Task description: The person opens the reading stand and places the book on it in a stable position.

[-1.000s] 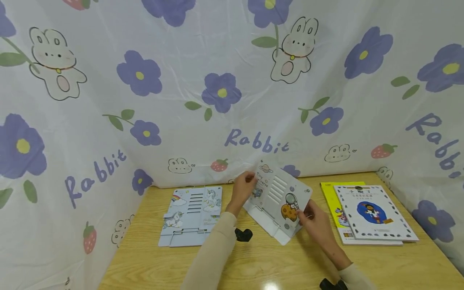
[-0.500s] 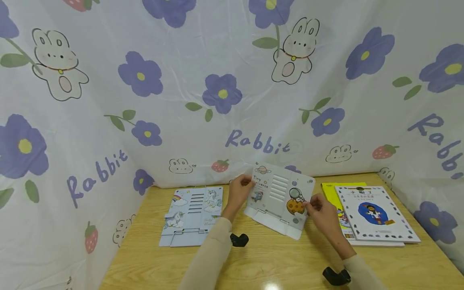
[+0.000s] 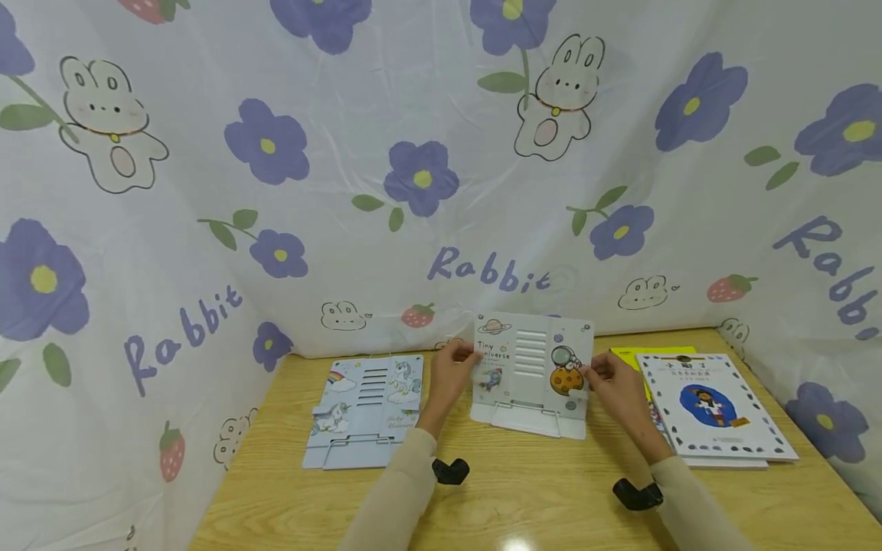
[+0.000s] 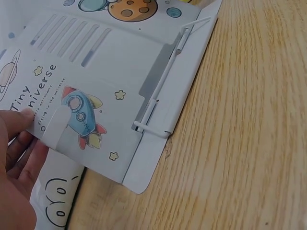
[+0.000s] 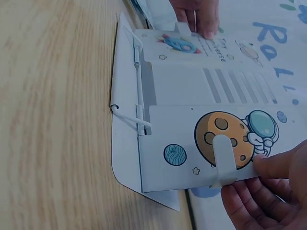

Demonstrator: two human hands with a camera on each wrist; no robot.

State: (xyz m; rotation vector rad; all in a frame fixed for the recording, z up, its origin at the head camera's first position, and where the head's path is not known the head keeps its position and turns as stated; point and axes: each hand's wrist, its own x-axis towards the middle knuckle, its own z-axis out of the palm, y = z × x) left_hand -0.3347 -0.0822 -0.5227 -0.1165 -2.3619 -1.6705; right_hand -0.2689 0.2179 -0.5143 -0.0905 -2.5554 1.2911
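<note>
A white book stand (image 3: pixel 530 367) printed with "Tiny Universe", a rocket and an astronaut leans back upright on the table near the curtain. At its left edge my left hand (image 3: pixel 451 373) pinches the panel, thumb in front and fingers behind, as the left wrist view shows. My right hand (image 3: pixel 618 386) grips the opposite edge beside the astronaut, close to a white clip (image 5: pixel 223 158). Along the bottom runs a white ledge (image 4: pixel 184 91) with a wire bar (image 4: pixel 163 79) on it. The back of the stand is hidden.
A pale blue unicorn book stand (image 3: pixel 365 409) lies on the wooden table (image 3: pixel 524 490) to the left. At the right, a white book (image 3: pixel 717 405) overlaps a yellow one (image 3: pixel 623 358). A patterned curtain (image 3: pixel 496 207) hangs behind.
The Tiny Universe stand has turned from a steep slant to nearly level and shifted slightly, with both hands still holding its sides. The unicorn stand and the books have not moved.
</note>
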